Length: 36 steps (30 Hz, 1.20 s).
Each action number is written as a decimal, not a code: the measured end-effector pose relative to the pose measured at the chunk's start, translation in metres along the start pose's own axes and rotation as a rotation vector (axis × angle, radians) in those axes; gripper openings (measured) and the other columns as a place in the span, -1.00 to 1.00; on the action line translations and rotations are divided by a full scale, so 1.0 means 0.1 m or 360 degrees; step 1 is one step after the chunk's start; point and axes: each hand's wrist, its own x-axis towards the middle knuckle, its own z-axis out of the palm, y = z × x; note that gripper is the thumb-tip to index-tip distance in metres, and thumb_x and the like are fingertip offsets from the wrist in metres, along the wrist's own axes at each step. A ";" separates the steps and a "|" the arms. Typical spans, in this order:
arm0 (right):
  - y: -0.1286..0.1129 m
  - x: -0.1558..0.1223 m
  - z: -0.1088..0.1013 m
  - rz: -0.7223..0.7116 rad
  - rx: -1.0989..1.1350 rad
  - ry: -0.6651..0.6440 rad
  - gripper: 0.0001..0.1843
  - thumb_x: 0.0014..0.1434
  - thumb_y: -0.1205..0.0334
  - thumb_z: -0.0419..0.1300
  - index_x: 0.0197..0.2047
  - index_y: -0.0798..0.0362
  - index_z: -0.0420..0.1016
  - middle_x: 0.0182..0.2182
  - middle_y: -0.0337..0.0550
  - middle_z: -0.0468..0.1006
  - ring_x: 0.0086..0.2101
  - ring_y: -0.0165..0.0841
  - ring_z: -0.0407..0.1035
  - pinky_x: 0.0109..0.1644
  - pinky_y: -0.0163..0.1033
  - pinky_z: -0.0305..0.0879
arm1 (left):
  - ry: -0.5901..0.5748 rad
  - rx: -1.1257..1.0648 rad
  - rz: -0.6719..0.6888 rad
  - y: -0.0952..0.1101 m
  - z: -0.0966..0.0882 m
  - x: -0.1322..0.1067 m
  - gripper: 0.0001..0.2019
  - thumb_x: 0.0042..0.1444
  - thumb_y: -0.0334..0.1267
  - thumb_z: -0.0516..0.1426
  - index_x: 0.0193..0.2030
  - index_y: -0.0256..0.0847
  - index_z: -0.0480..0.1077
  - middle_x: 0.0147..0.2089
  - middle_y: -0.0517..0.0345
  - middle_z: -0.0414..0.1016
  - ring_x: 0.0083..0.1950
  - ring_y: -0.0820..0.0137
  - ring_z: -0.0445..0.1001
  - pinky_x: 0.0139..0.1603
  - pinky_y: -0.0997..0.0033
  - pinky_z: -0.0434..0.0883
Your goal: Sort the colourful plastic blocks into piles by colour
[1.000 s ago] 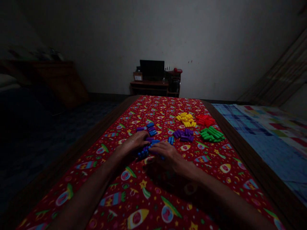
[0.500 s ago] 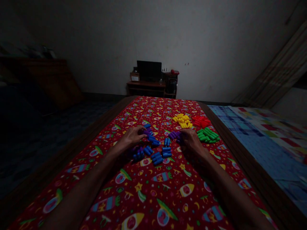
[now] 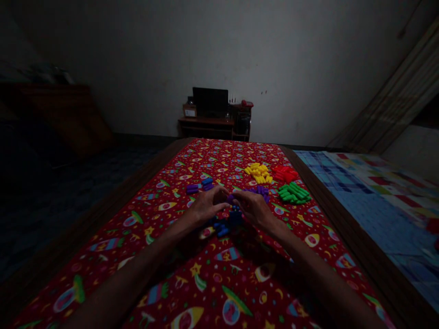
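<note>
From where I stand, both bare hands meet over a red cloth printed with rockets and stars (image 3: 219, 156). The right hand (image 3: 255, 206) has its fingertips pinched, it seems, on a small purple plastic cylinder (image 3: 231, 198), perhaps for a sure grip on something so little. The left hand (image 3: 206, 205) curves its thumb and forefinger wide around the near side; whether they touch it, I cannot tell. Glossy blue plastic cylinders (image 3: 222, 228) lie just below, partly shadowed. Ahead and right, purple cylinders (image 3: 262, 191), yellow cylinders (image 3: 259, 173), red cylinders (image 3: 286, 173) and green cylinders (image 3: 295, 193) sit heaped by colour, presumably kept apart so none mix. Beyond the left hand lie a few purple and blue strays (image 3: 192, 188).
</note>
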 end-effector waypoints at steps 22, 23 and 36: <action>0.22 0.03 -0.14 0.0032 -0.0674 -0.0239 -0.76 0.23 0.41 0.02 -0.29 0.11 0.53 -0.49 -0.13 0.50 -0.48 -0.40 0.28 -0.37 -0.31 0.02 | -0.0641 0.0958 -0.0317 -0.35 -0.45 -0.09 -0.62 -0.11 -0.30 0.16 -0.07 -0.18 0.48 -0.17 0.12 0.56 -0.15 0.28 0.51 -0.18 0.45 0.37; 0.15 0.02 -0.07 -0.0016 -0.0650 -0.0307 -0.76 0.23 0.41 0.03 -0.30 0.11 0.53 -0.51 -0.15 0.49 -0.52 -0.42 0.24 -0.40 -0.31 -0.02 | -0.0609 0.0895 -0.0335 -0.38 -0.47 -0.07 -0.62 -0.13 -0.28 0.17 -0.10 -0.18 0.49 -0.22 0.15 0.56 -0.19 0.29 0.51 -0.22 0.46 0.37; -0.05 -0.10 0.27 -0.0099 -0.0041 -0.0185 -0.57 0.29 0.18 0.11 0.20 0.09 0.31 -0.32 -0.11 0.60 -0.41 -0.38 0.42 -0.36 -0.35 0.17 | 0.0082 -0.0316 -0.0310 -0.08 -0.16 0.04 -0.63 -0.19 -0.02 0.26 -0.28 -0.23 0.46 -0.33 0.14 0.55 -0.29 0.30 0.53 -0.24 0.32 0.47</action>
